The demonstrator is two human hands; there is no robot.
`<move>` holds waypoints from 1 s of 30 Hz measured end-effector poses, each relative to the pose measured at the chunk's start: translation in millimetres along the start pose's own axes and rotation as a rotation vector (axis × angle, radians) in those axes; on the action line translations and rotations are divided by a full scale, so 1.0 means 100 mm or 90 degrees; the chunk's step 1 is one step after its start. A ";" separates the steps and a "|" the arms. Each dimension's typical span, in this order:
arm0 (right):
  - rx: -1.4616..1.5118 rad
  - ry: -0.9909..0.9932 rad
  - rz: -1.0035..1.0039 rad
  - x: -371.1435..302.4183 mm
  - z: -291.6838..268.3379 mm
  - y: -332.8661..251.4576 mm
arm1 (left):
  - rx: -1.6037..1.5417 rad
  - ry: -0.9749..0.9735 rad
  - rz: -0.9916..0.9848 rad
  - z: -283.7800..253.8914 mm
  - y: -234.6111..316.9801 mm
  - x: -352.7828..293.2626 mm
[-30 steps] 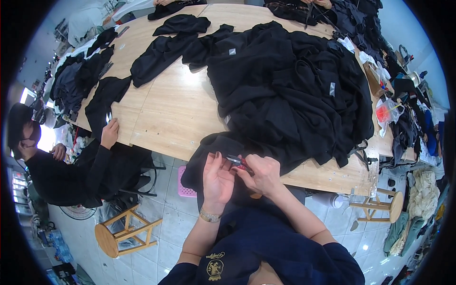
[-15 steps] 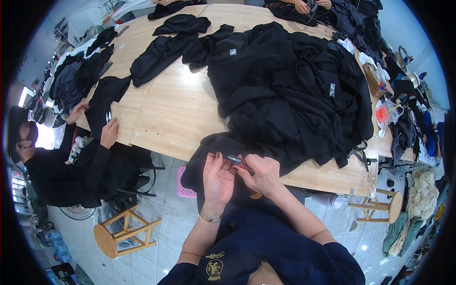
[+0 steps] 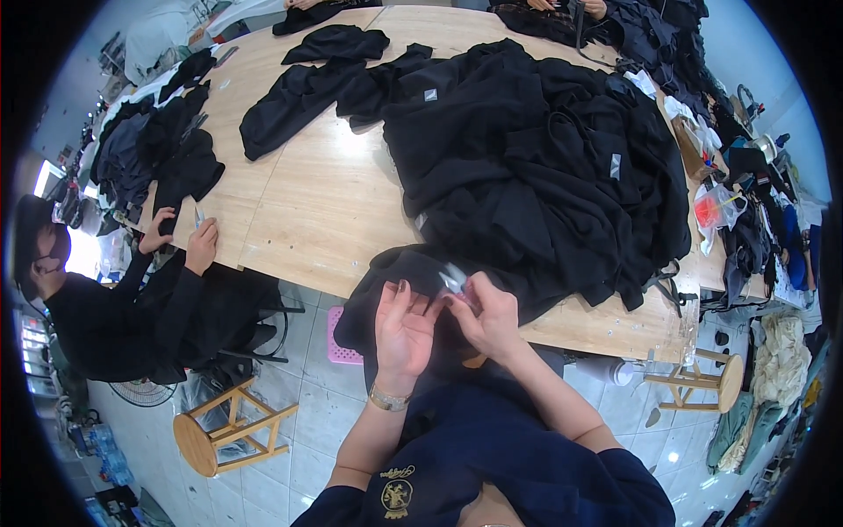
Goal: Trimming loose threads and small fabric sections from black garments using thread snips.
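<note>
My right hand (image 3: pixel 490 318) is clamped on small snips (image 3: pixel 454 283), their metal blades angled up and away from me; motion blur, so blade gap unreadable. My left hand (image 3: pixel 405 338) lies just beside, palm up, fingers partly curled; cannot tell whether anything thin is gripped there. Below both hands: a black garment (image 3: pixel 395 263), draped over the near edge of the table (image 3: pixel 307 228). Beyond it, a large heap of black garments (image 3: pixel 544 176), with small pale labels visible, covers the table's middle and right. At left, a seated co-worker (image 3: pixel 114 325) in black has both hands at the table edge. On the floor: wooden stool (image 3: pixel 198 446), tipped over, and pink plastic stool (image 3: pixel 342 338).
</note>
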State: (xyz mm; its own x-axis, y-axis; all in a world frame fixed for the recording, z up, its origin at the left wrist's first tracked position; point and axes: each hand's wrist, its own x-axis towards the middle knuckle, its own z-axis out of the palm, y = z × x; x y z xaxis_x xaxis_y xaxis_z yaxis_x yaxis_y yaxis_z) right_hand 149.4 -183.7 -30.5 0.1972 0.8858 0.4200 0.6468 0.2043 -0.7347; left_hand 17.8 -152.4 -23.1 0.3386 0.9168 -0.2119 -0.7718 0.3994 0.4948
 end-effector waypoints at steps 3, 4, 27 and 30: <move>0.122 -0.005 0.116 0.01 0.01 -0.02 | -0.030 0.018 -0.001 0.01 0.00 0.00; 0.104 0.039 0.022 0.06 0.03 -0.06 | -0.056 -0.037 -0.006 -0.04 -0.01 0.00; 0.846 -0.144 0.333 0.21 -0.21 0.36 | 0.978 -0.215 0.355 0.05 0.30 0.28; 0.809 -0.184 0.325 0.27 -0.27 0.25 | 0.978 -0.279 0.224 -0.06 0.35 0.41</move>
State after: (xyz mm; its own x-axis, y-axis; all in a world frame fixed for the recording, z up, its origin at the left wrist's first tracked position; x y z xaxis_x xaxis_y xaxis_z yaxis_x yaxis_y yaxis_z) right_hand 191.3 -165.9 -23.0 -0.0521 0.9976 -0.0460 -0.5813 -0.0677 -0.8109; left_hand 1.5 -101.0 -19.7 0.5970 0.7780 0.1957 0.2986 -0.4419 0.8459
